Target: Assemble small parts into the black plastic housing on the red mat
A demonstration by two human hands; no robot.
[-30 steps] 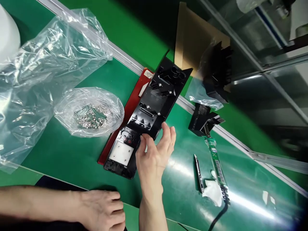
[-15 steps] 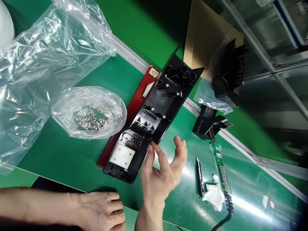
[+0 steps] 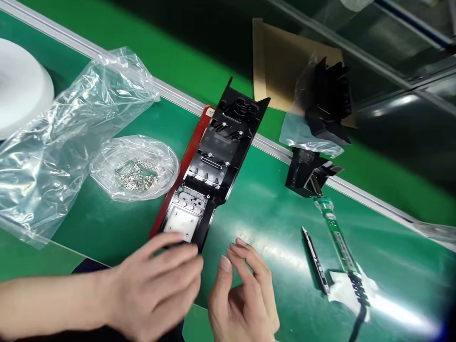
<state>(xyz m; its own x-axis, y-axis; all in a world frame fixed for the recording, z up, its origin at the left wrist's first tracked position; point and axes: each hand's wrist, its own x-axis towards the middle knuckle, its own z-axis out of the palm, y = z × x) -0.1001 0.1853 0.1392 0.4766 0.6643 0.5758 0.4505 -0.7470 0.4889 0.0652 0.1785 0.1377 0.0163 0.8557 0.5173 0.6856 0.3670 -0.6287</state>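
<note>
Green bench, black panel, left hand at its near end

left hand: has come up from the near table edge, where it lay flat; its fingers now reach the near end of the black panel.
right hand: has let go of the panel's right edge and drawn back nearer, fingers loosely curled, apart from the panel.
view: has shifted, so everything sits a little differently in frame.
</note>
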